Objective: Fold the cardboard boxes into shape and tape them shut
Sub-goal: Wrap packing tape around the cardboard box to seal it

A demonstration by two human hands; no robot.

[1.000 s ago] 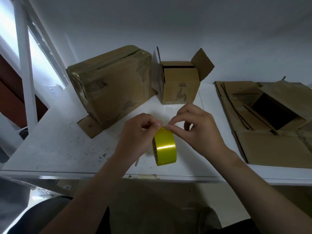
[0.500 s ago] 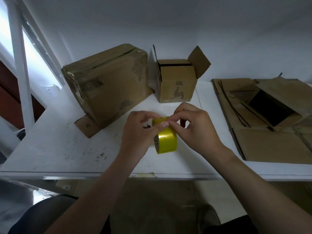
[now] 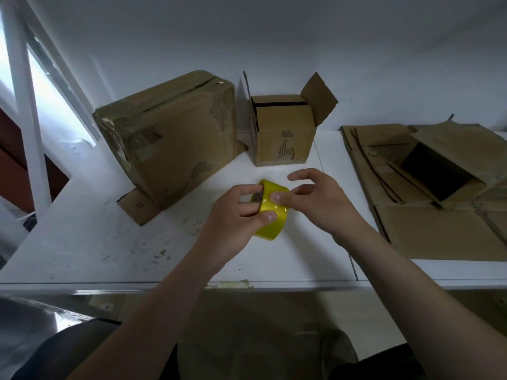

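The left hand (image 3: 233, 218) grips the yellow tape roll (image 3: 279, 212), with fingers curled through the hole and the thumb on the outside, so the roll cannot spin or slip. It is held up just above the white worktop (image 3: 82, 237), in front of the person. The right hand (image 3: 323, 204) is loose and holds nothing; only its thumb (image 3: 277, 198) rests on the shiny side of the roll, most likely feeling for the loose end of the tape. Behind the hands stands a small cardboard box (image 3: 284, 135) with its top flaps up, so it looks ready to be shut and taped. Left of it leans a big box (image 3: 175, 144), already taped. On the right lies a pile of flat cardboard (image 3: 439, 231), waiting to be folded.
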